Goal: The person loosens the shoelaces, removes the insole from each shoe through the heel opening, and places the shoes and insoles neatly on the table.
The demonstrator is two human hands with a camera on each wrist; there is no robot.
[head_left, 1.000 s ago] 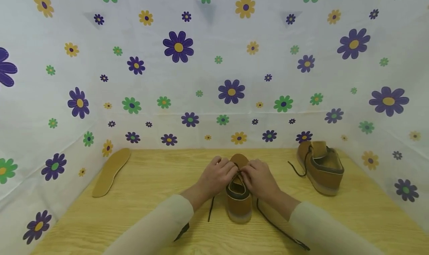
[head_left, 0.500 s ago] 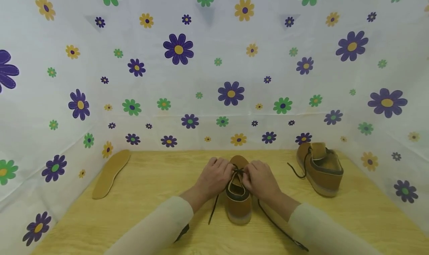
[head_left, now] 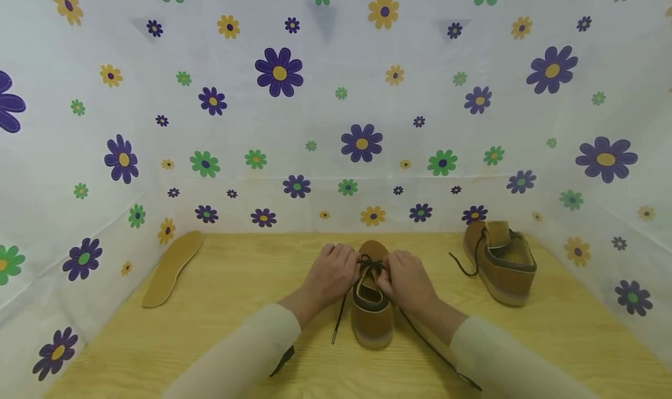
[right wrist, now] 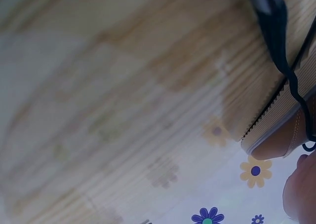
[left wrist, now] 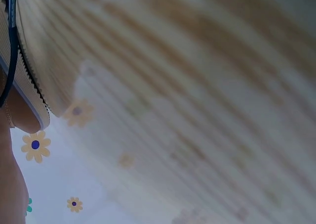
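Note:
A brown low shoe (head_left: 371, 326) with a dark collar stands in the middle of the table, heel toward me. Across its front the black shoelace (head_left: 371, 263) lies knotted in what looks like a bow. On the left side my left hand (head_left: 333, 270) pinches one part of the lace; my right hand (head_left: 408, 279) pinches the other side with curled fingers. Loose lace ends hang down both sides of the shoe. In the left wrist view the shoe's toe (left wrist: 24, 117) shows at the left edge; the right wrist view has the toe (right wrist: 276, 145) and dangling lace (right wrist: 296, 93). Fingertips are partly hidden.
A second brown shoe (head_left: 506, 279) with a trailing black lace stands at the back right of the wooden table (head_left: 252, 276). On the left lies a tan insole (head_left: 172, 270). Flower-printed white cloth (head_left: 325, 119) walls the back and sides.
My hands have drawn slightly apart, the left one moving a little left. The knot between them, hidden by fingers earlier, now shows. The other shoe and insole stay put.

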